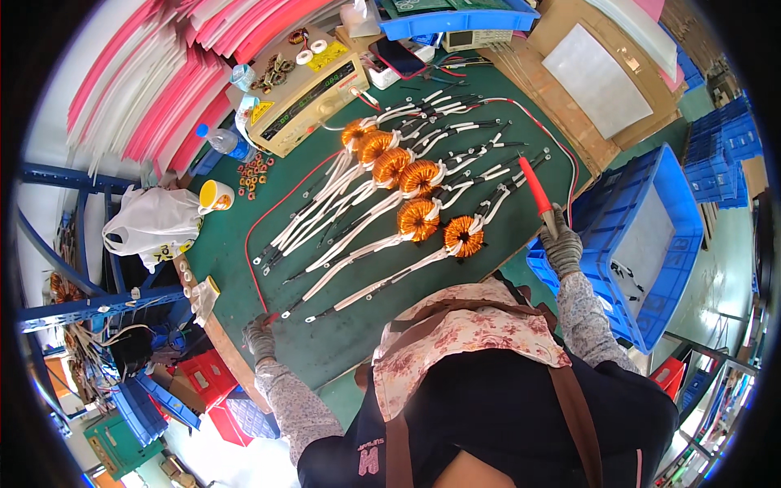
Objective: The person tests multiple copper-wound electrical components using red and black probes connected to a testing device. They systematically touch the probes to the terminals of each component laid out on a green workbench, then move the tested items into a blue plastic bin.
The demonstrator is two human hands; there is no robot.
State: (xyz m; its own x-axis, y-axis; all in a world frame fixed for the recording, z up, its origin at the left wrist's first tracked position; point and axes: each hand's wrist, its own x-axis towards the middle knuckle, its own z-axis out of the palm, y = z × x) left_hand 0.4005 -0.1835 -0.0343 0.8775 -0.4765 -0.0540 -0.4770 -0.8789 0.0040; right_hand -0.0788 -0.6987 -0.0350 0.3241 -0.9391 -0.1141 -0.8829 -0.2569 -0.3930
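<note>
Six copper-wound ring coils (pixel 416 213) lie in a slanting row on a green tabletop (pixel 342 350), to the right of a beige bench instrument (pixel 309 102) and on the person's side of it. White and black leads (pixel 390 281) spread from both sides of the coils, many ending in ring lugs.

Toward the person from the instrument, the gloved left hand (pixel 260 339) is closed on the end of a red wire (pixel 247 242), near the left lead ends. Well to the instrument's right, the gloved right hand (pixel 561 248) grips a red probe (pixel 534 185), its tip near the right lead ends. Whether either touches a lug is too small to tell.

All six coils look wound and fitted with leads. Work with probe and wire seems under way; no coil is set apart, so how many remain cannot be told.
</note>
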